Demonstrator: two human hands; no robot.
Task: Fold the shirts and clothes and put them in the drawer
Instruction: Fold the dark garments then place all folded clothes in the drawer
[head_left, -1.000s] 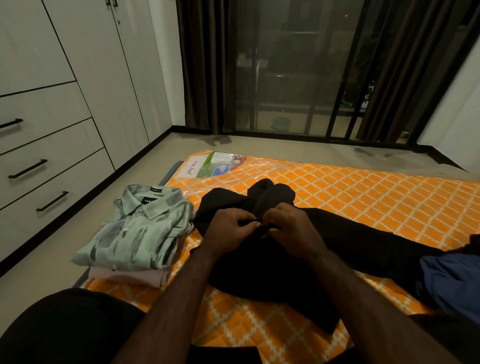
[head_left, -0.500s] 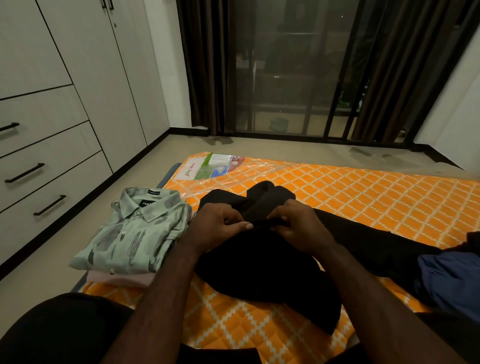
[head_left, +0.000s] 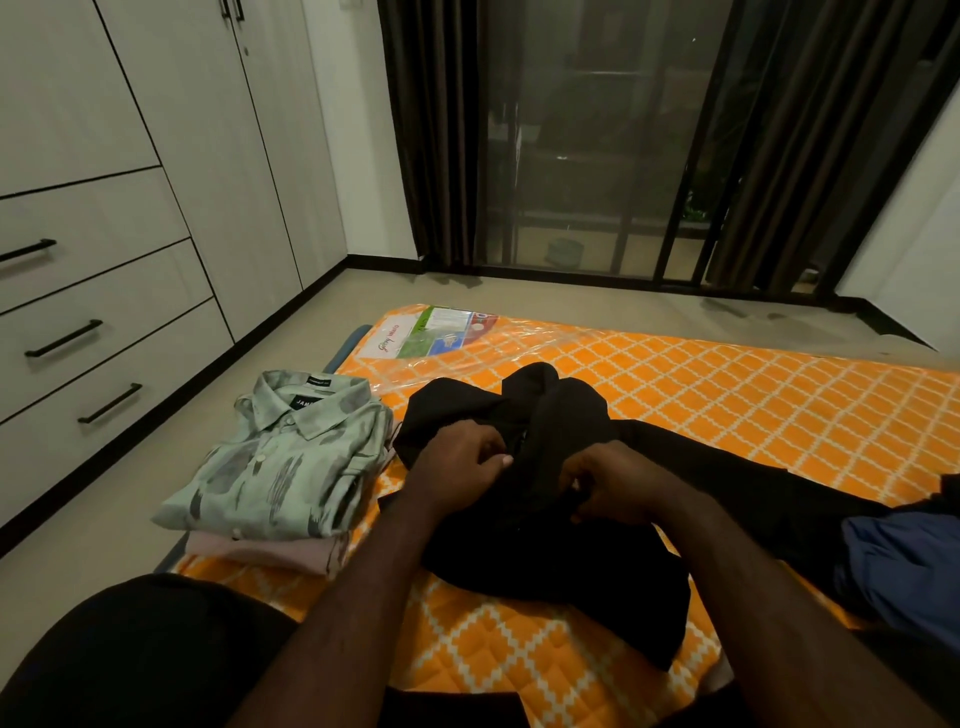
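Because folding needs a broad, flat bed to work on, the orange quilted mattress (head_left: 727, 415) serves as the work surface, lying on the floor with its plastic wrap on and a printed label at the far corner. Along the left wall stands the wardrobe, its three drawers (head_left: 98, 332) all closed with black bar handles; they are near enough for the finished pile to go in, though none is open yet.

Across the middle of the mattress the black shirt (head_left: 545, 545) lies spread and rumpled, one long part trailing off to the right, so it is plainly the garment in hand and not yet folded. At the right edge a blue garment (head_left: 904, 566) sits in a loose heap, which I take to be waiting its turn.

Set by the left edge of the mattress, on the drawer side, the green patterned shirt (head_left: 280, 462) is folded with collar up, resting on a folded pink garment (head_left: 270, 551); stacking them there likely keeps them tidy for one carry.

Close together at the shirt's front, the left hand (head_left: 457, 467) and right hand (head_left: 618, 488) each pinch black cloth, fingers curled. This looks like fastening or aligning the placket before the fold, though the dark fabric hides any button.
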